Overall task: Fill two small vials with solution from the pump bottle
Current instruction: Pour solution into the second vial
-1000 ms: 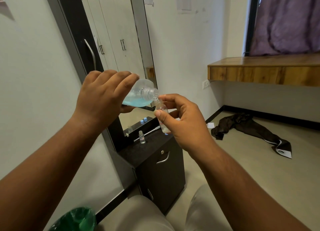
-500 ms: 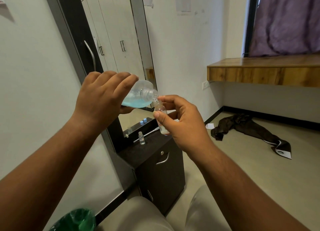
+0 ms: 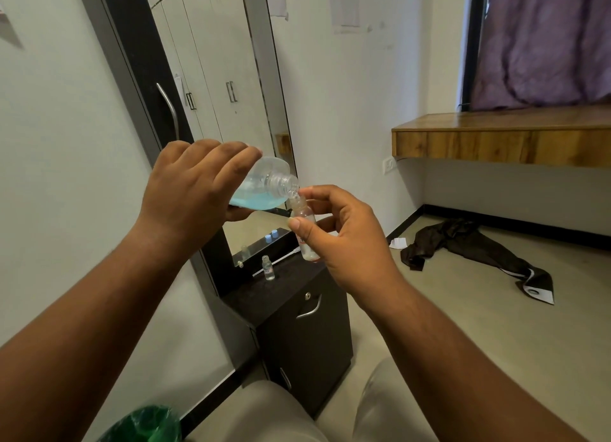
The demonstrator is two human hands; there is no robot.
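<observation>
Item 1, bottle (image 3: 264, 187): pump top is off; the left hand (image 3: 191, 190) is gripping it from above, fingers curled round the body, tipping it nearly level so its open neck is sitting right over the mouth of a vial. Blue solution is pooling along its lower side.

Item 2, vial in hand (image 3: 305, 233): the right hand (image 3: 344, 236) is pinching it upright, thumb in front, fingers curled behind. A thin trickle seems to be entering; a little liquid is showing at the bottom, so filling looks only begun.

Item 3, second vial (image 3: 268, 268): standing uncapped on the dark cabinet (image 3: 297, 316) under the mirror (image 3: 224, 77), well apart from both hands. How full it is I cannot tell.

Item 4, 2 blue caps (image 3: 271, 236): lying on the ledge behind it, not yet fitted.

Outstanding, as judged: finishing this pour, settling the second vial, then capping both.
</observation>
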